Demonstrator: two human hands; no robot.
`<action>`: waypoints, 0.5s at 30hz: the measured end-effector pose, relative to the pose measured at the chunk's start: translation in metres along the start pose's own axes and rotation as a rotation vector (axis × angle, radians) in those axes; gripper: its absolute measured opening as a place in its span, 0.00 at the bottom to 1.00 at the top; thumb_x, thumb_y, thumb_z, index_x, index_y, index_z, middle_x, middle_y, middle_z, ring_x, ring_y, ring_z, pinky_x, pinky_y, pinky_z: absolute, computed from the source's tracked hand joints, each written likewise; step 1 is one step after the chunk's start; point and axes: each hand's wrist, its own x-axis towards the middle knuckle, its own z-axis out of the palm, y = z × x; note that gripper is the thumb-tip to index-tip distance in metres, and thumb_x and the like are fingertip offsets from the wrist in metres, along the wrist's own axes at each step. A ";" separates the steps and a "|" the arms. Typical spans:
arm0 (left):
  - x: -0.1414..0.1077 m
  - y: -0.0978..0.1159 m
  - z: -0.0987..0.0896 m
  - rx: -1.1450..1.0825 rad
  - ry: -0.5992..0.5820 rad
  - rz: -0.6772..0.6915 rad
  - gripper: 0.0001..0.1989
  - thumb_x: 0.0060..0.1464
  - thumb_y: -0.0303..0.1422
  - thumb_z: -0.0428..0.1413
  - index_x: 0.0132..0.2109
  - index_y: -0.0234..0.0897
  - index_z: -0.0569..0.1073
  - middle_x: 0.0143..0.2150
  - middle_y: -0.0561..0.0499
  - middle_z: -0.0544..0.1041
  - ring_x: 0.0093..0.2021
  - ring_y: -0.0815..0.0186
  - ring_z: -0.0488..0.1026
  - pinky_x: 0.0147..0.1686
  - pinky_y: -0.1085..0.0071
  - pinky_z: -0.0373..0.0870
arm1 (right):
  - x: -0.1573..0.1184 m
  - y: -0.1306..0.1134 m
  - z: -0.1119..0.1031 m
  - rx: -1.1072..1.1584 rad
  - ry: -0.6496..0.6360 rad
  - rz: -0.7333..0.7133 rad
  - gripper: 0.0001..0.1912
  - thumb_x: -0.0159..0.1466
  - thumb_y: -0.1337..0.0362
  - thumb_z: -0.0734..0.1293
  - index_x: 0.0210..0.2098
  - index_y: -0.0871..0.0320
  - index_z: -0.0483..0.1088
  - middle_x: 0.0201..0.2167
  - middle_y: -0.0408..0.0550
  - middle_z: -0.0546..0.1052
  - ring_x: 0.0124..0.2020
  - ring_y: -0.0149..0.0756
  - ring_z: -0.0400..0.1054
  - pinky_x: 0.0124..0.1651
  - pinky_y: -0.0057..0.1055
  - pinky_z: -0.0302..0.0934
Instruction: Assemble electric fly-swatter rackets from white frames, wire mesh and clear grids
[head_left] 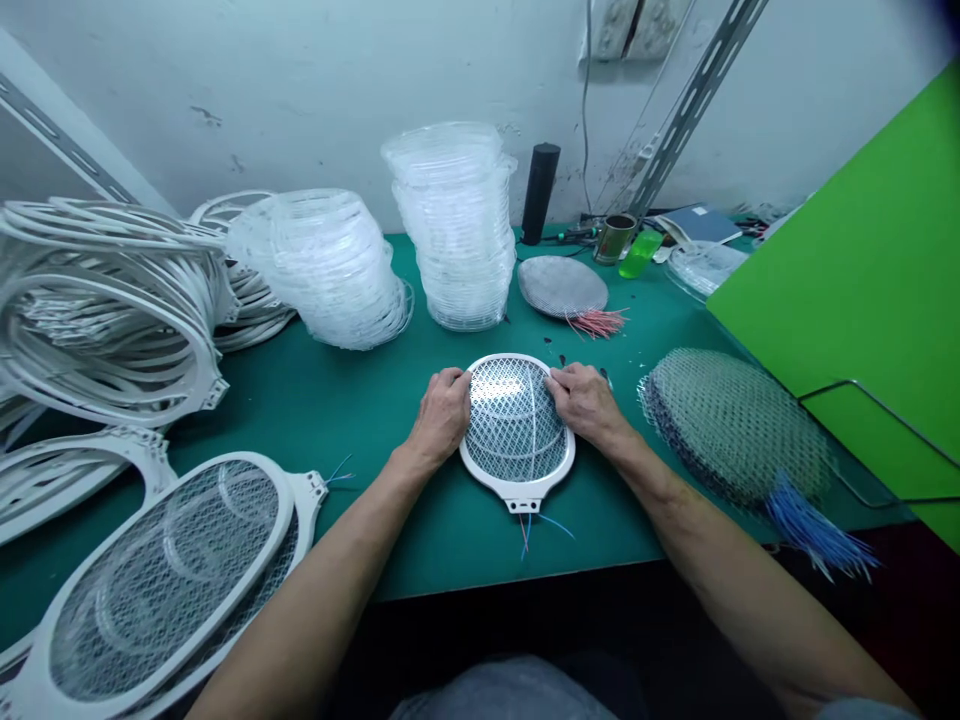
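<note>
Flat on the green table in front of me lies a white oval mesh racket head (517, 430), its short neck toward me with thin red and blue wires coming out. My left hand (444, 408) grips its left rim, fingers closed around the edge. On the opposite side, my right hand (585, 400) pinches the upper right rim between thumb and fingers. A lighter strip and curved lines show through the metal mesh. Beyond my right arm sits a stack of mesh sheets (735, 420) with a bundle of blue wires (817, 525).
Mesh racket heads (172, 580) lie at the left front, below piled white frames (112, 300). Clear plastic rings stand in a leaning stack (322, 265) and an upright stack (454, 230). Grey mesh sheets (562, 285) with red wires lie behind. A green panel (862, 270) borders the right.
</note>
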 end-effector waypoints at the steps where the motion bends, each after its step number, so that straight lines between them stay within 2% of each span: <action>1: 0.000 -0.001 0.001 0.014 0.014 0.015 0.20 0.70 0.31 0.44 0.61 0.38 0.73 0.60 0.41 0.74 0.58 0.55 0.70 0.60 0.58 0.67 | -0.001 0.000 0.000 -0.011 0.003 -0.014 0.17 0.74 0.60 0.60 0.39 0.59 0.78 0.37 0.54 0.76 0.39 0.42 0.65 0.47 0.34 0.54; 3: 0.001 -0.002 0.003 0.024 0.034 0.035 0.21 0.70 0.31 0.44 0.63 0.37 0.72 0.63 0.40 0.73 0.62 0.53 0.68 0.63 0.55 0.65 | -0.003 -0.001 0.001 -0.045 0.009 -0.042 0.18 0.75 0.58 0.59 0.40 0.60 0.77 0.38 0.55 0.75 0.40 0.44 0.64 0.48 0.35 0.53; 5: 0.003 -0.005 0.005 0.018 0.017 0.074 0.22 0.69 0.29 0.43 0.65 0.36 0.69 0.68 0.39 0.69 0.69 0.51 0.61 0.67 0.51 0.60 | -0.005 -0.002 0.002 -0.084 0.008 -0.073 0.19 0.75 0.57 0.58 0.41 0.61 0.76 0.38 0.57 0.75 0.40 0.45 0.63 0.49 0.36 0.53; 8: 0.007 -0.010 0.004 -0.008 -0.089 0.142 0.26 0.66 0.24 0.43 0.68 0.34 0.65 0.73 0.41 0.63 0.74 0.54 0.55 0.71 0.52 0.54 | -0.006 -0.002 0.003 -0.136 0.010 -0.097 0.21 0.76 0.56 0.56 0.43 0.62 0.76 0.39 0.58 0.74 0.42 0.47 0.62 0.50 0.38 0.52; 11: 0.013 -0.010 -0.001 0.000 -0.157 0.152 0.28 0.64 0.25 0.45 0.69 0.34 0.63 0.72 0.39 0.63 0.71 0.55 0.60 0.70 0.56 0.57 | -0.006 -0.004 0.003 -0.152 0.007 -0.102 0.21 0.77 0.56 0.55 0.43 0.62 0.75 0.39 0.58 0.74 0.42 0.47 0.62 0.50 0.39 0.52; 15: 0.025 0.004 -0.005 0.093 -0.097 0.146 0.27 0.70 0.37 0.45 0.71 0.32 0.61 0.62 0.34 0.72 0.63 0.49 0.69 0.64 0.52 0.65 | -0.005 -0.009 0.001 -0.162 0.021 -0.085 0.20 0.77 0.58 0.56 0.44 0.62 0.75 0.39 0.57 0.75 0.42 0.47 0.62 0.50 0.38 0.52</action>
